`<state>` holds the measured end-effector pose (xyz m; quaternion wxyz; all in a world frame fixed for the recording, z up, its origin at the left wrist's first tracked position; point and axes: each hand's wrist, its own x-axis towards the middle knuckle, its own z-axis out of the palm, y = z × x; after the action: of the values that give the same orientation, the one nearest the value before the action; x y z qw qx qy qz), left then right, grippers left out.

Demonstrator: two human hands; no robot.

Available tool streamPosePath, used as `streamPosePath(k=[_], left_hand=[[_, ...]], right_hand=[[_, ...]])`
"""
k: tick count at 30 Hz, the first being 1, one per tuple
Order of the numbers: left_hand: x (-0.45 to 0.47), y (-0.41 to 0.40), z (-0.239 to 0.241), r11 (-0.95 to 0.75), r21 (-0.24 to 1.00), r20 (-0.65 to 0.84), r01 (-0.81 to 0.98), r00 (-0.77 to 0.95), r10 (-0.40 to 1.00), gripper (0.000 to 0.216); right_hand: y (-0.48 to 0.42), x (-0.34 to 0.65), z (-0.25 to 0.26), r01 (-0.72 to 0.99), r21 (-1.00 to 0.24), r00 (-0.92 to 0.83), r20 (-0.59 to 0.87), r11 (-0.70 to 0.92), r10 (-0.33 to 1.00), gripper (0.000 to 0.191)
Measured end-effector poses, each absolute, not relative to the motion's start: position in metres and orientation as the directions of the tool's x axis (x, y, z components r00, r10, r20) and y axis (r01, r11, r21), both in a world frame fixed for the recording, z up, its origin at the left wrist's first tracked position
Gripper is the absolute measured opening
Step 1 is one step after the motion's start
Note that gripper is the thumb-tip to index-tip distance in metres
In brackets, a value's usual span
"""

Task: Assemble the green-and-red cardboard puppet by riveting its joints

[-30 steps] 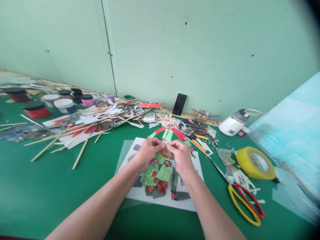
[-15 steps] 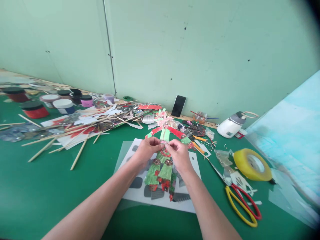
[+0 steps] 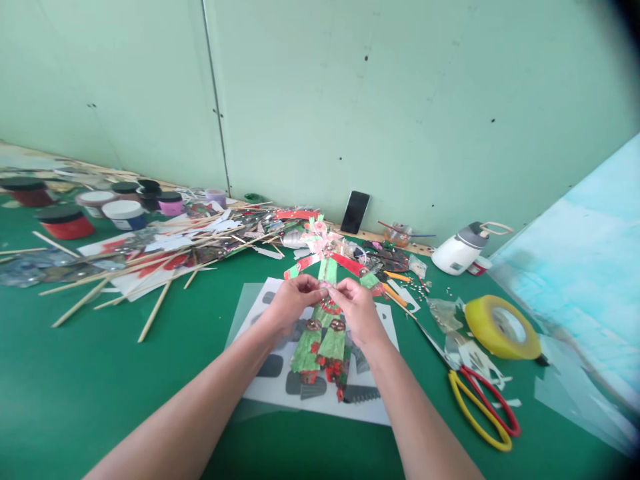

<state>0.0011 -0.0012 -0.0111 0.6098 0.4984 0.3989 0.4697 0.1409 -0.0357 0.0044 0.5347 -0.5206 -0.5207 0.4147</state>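
Note:
A jointed puppet figure [image 3: 332, 342], painted green and red, hangs between my hands over a printed sheet. Its pink head [image 3: 320, 235] and red upper arms point away from me, and its green legs come toward me. My left hand [image 3: 299, 301] pinches the figure at the waist, thumb and fingertips together. From the other side my right hand [image 3: 356, 308] pinches the same spot, its fingertips touching those of the left. What lies right between the fingertips is hidden. Beneath is the white sheet [image 3: 370, 415] with grey printed shapes.
Scissors [image 3: 485, 400] with red and yellow handles lie at the right, near a yellow tape roll [image 3: 503, 327]. A white bottle [image 3: 457, 252] and a phone [image 3: 356, 212] stand by the wall. Wooden sticks [image 3: 156, 312] and paint jars [image 3: 65, 222] occupy the left.
Both hands keep their pinch at the figure's waist. The puppet's legs and left-side arm have swung slightly; the whole view has shifted a little.

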Motion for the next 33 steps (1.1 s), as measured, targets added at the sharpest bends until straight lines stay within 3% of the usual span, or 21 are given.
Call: streamPosePath(k=[8, 23, 33], left_hand=[[0.0013, -0.0043, -0.0071, 0.053, 0.978, 0.003, -0.202, 0.264, 0.965, 0.025], [-0.0016, -0.0037, -0.0055, 0.074, 0.976, -0.007, -0.207, 0.307, 0.952, 0.024], [-0.0013, -0.0025, -0.0111, 0.037, 0.986, 0.012, -0.163, 0.289, 0.957, 0.029]], right_hand=[[-0.0355, 0.1403, 0.0041, 0.054, -0.993, 0.139, 0.116, 0.109, 0.983, 0.021], [-0.0335, 0.1400, 0.0027, -0.328, -0.944, 0.063, -0.039, -0.016, 0.997, 0.026], [-0.0327, 0.1380, 0.0020, -0.431, -0.899, 0.079, -0.119, -0.074, 0.990, 0.024]])
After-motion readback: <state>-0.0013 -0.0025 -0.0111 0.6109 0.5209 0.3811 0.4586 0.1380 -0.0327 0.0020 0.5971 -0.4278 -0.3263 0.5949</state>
